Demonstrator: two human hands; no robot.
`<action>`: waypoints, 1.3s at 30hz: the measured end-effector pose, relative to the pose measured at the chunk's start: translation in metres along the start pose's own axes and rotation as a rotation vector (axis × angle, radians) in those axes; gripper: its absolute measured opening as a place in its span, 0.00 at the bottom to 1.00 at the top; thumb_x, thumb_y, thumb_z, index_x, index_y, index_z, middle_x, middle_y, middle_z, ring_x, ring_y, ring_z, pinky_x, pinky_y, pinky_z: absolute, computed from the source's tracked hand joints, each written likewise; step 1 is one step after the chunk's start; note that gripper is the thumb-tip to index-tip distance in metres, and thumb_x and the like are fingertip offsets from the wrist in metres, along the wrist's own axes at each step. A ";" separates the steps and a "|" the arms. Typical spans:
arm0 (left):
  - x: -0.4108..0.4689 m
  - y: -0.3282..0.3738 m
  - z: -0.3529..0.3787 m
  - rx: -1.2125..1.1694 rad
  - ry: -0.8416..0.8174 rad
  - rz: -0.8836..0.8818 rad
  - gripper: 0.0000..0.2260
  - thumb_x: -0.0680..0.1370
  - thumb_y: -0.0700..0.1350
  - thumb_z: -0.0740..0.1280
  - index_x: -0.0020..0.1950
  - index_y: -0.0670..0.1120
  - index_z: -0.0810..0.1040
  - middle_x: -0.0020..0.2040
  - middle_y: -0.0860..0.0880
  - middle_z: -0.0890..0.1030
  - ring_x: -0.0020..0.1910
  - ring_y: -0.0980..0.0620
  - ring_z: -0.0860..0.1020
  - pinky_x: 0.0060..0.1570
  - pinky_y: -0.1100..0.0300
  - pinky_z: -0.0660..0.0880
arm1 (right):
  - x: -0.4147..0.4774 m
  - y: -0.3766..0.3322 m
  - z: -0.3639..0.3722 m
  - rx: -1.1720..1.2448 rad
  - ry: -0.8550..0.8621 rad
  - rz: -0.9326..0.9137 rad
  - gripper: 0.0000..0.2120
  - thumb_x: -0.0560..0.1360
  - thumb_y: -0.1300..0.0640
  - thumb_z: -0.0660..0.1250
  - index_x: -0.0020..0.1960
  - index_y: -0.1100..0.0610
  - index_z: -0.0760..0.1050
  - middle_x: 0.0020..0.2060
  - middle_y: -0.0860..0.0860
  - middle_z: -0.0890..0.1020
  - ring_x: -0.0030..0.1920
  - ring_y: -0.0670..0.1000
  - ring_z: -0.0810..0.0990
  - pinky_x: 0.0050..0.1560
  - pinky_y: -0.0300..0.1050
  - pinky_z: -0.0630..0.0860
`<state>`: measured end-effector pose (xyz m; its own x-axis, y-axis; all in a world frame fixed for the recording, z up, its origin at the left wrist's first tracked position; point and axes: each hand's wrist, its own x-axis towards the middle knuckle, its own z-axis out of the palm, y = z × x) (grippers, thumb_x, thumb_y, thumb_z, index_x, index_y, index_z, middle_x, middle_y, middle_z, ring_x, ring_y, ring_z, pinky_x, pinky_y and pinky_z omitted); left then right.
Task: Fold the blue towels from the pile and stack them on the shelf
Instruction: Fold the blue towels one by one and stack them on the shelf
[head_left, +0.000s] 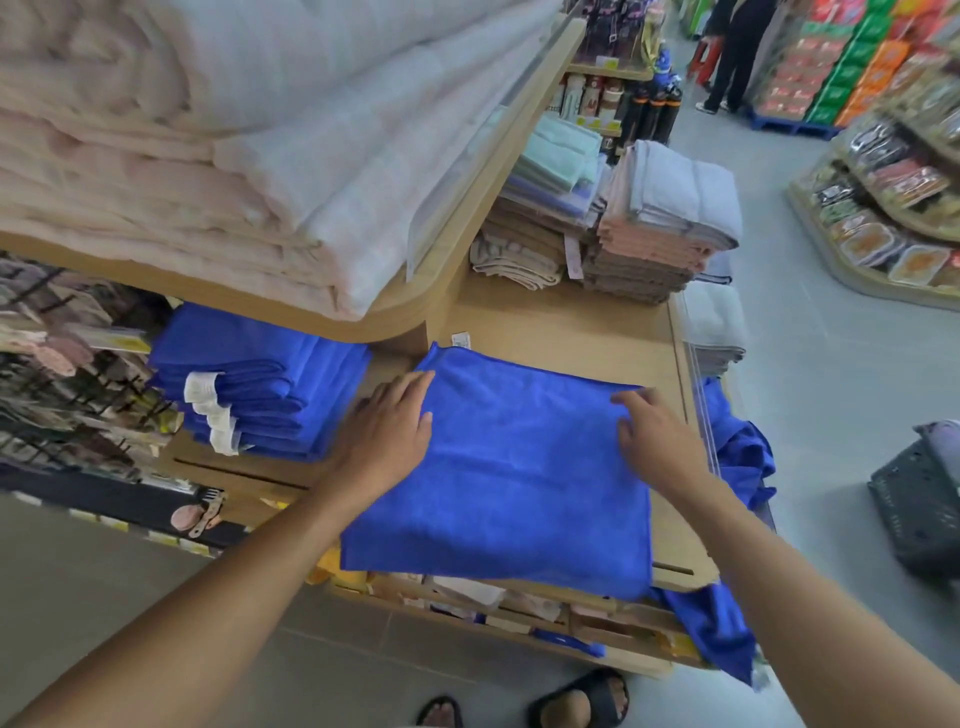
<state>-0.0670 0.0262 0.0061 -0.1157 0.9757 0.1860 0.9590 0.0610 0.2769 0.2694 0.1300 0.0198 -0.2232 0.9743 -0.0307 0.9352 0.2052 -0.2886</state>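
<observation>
Squarely on the wooden shelf (561, 332) lies a blue towel (519, 467), spread flat, its near edge just past the shelf's front lip; the left hand (389, 431) rests palm down on the towel's left edge, fingers straight and together, gripping nothing; the right hand (657, 441) presses on the towel near its far right corner, fingers spread and only slightly bent, also holding nothing. Left of the towel, apart from it, sits a stack of folded blue towels (249, 384) under the upper shelf; loose blue towels (743, 462) hang in a heap off the shelf's right side. Pale folded blankets (208, 156) fill the upper shelf; a grey basket (919, 504) stands on the floor to the right.
</observation>
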 end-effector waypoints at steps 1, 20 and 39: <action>0.020 0.008 -0.005 0.008 -0.008 0.049 0.23 0.82 0.46 0.60 0.78 0.50 0.65 0.76 0.55 0.66 0.63 0.46 0.78 0.53 0.49 0.77 | 0.016 0.003 -0.009 -0.016 -0.031 -0.010 0.21 0.82 0.57 0.57 0.74 0.49 0.69 0.72 0.50 0.69 0.59 0.60 0.80 0.50 0.52 0.77; 0.180 0.061 -0.032 0.409 -0.226 0.009 0.05 0.76 0.43 0.69 0.50 0.44 0.81 0.49 0.42 0.84 0.49 0.39 0.83 0.38 0.56 0.73 | 0.128 0.050 -0.099 -0.045 -0.198 -0.042 0.04 0.76 0.56 0.72 0.48 0.56 0.82 0.39 0.54 0.84 0.42 0.56 0.82 0.43 0.47 0.76; 0.121 0.077 -0.104 -0.669 0.109 0.171 0.06 0.78 0.25 0.64 0.52 0.31 0.79 0.45 0.43 0.75 0.42 0.68 0.75 0.47 0.76 0.66 | 0.032 0.063 -0.159 0.290 0.171 -0.144 0.17 0.73 0.62 0.75 0.42 0.38 0.77 0.38 0.41 0.82 0.31 0.48 0.79 0.35 0.42 0.72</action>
<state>-0.0337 0.1272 0.1485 -0.0357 0.9314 0.3623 0.6050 -0.2684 0.7496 0.3652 0.1891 0.1525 -0.2744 0.9440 0.1833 0.7755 0.3300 -0.5383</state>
